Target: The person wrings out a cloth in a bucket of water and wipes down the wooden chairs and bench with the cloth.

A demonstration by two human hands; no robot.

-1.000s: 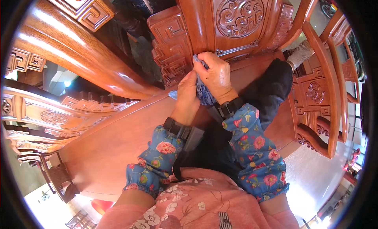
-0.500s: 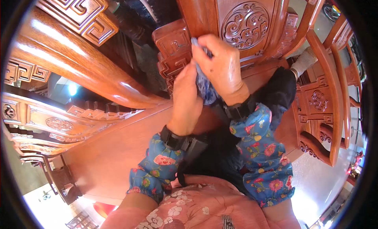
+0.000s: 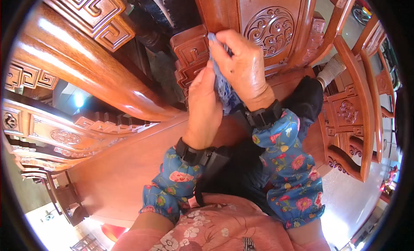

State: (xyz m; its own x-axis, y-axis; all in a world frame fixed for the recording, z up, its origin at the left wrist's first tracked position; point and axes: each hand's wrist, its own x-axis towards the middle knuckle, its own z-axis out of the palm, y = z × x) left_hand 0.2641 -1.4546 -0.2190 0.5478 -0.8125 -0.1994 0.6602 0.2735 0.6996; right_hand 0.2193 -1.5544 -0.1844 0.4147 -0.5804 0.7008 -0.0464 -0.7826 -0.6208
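Far left: a carved wooden backrest. Next, a thick, glossy wooden rail slopes down toward the broad wooden seat.

Left of centre, the left hand is nearly closed, wrist in a black strap. Its fingers and thumb draw together against the cloth; the exact grip on the far side is hidden.

Centre: the blue-and-white cloth is between the two hands, above the seat and in front of the stepped carved block. Condition: bunched in its lower part, narrow at its upper end. Whether it touches the block cannot be told.

Right of centre, the right hand is closed in a narrow pinch on the cloth's upper end, over the lower left side of the round carving. Farther right, a sock-covered foot is beside a curved armrest.

Status, as judged from here: the cloth is picked up and gripped from both sides. It is not spread out, laid down or released. The visible wood shows a shine throughout, with no boundary between handled and unhandled areas, so the remaining amount cannot be determined.
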